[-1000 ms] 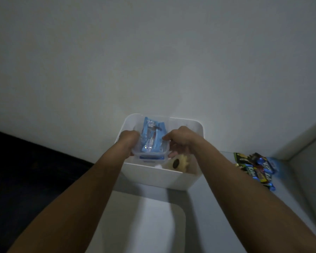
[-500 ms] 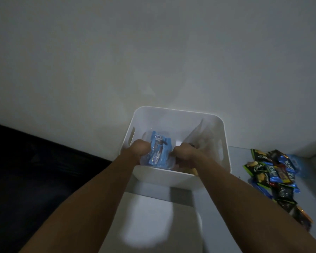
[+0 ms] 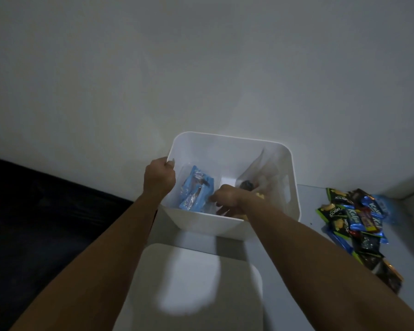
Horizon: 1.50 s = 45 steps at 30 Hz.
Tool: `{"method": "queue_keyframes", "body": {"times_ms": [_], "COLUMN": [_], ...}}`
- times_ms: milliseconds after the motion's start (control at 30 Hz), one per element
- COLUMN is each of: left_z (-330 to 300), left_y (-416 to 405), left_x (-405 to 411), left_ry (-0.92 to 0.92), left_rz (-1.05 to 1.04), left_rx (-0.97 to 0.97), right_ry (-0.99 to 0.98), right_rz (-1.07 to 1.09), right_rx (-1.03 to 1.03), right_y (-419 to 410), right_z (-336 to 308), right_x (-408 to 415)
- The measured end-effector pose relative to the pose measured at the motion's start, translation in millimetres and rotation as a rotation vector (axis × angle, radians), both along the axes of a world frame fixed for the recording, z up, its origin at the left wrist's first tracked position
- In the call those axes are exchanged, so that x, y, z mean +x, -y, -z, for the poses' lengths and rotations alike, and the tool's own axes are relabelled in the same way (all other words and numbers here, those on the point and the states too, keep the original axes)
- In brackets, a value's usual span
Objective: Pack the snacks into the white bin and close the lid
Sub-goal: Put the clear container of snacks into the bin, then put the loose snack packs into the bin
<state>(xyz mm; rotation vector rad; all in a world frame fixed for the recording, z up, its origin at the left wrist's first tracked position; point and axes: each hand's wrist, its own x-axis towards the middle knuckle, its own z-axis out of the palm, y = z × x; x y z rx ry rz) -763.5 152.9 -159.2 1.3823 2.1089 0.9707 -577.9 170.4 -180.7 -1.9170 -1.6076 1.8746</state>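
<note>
The left hand [image 3: 158, 178] has its grip curled over the bin's [image 3: 227, 139] left rim, thumb tip showing just inside the wall; it is clenched on that rim. The right hand [image 3: 227, 199] reaches down inside the bin, close to the near wall, fingers bent downward among the contents; whether its grip has closed on anything I cannot tell, as the fingertips are hidden by the hand itself and the light is dim.

Between the two hands, inside the bin, lies a clear container [image 3: 184, 173] with blue packets [image 3: 196, 189] in it, leaning toward the left wall. To the right of the right hand a clear plastic bag [image 3: 261, 170] stands against the bin's right wall, with something dark and something yellow partly visible at its base.

The bin is white, open at the top, with a slot handle in its right wall, and stands on a pale surface [image 3: 306, 211] at its far edge, against the wall. The lid [image 3: 194, 283], white and flat, lies on the surface just in front of the bin, between the forearms. A pile of snacks [image 3: 354, 223] in green, black and blue wrappers lies near the surface's right edge, apart from the bin
</note>
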Motion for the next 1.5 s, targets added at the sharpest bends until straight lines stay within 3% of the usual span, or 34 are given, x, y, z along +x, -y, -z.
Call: {"method": "queue_keyframes", "body": {"times_ms": [200,400,667,833,933,1033,1100,1333,1500], "left_z": [0.1,-7.2,-42.2,-50.0,-37.9,-9.1,17.2,105.3,140.3], "left_y": [0.7,12.4,17.9,25.1,37.0,50.7,58.7,77.6,80.1], "left_x": [5.5,32.8,161.8,253.8,305.1,344.4,365.7,408.3,417.0], "left_ry": [-0.119,-0.488,-0.274,-0.329,-0.355,-0.346,-0.348,-0.638,-0.706], "left_rz": [0.007,0.17,0.454,0.619,0.729,0.821,0.89,1.047,1.008], "left_rx": [0.064,0.211,0.23,0.398,0.484,0.419,0.322,-0.269,-0.231], "right_ry": [0.018,-0.043,-0.115,0.003,0.2,0.515,0.625,0.62,0.583], "right_rz": [0.077,0.141,0.29,0.356,0.328,0.111,0.015,-0.246,-0.337], "right_rx": [0.126,0.317,0.381,0.408,0.456,0.497,0.468,0.381,0.454], "right_y": [0.7,-1.2,7.8,31.6,49.7,67.8,83.3,123.8,115.2], "right_z": [-16.3,-64.2,-108.5,-102.7,-82.1,-51.4,-26.6,66.1,84.4], "right_x": [16.9,74.9,190.0,269.2,313.3,354.0,380.5,428.2,433.4]}}
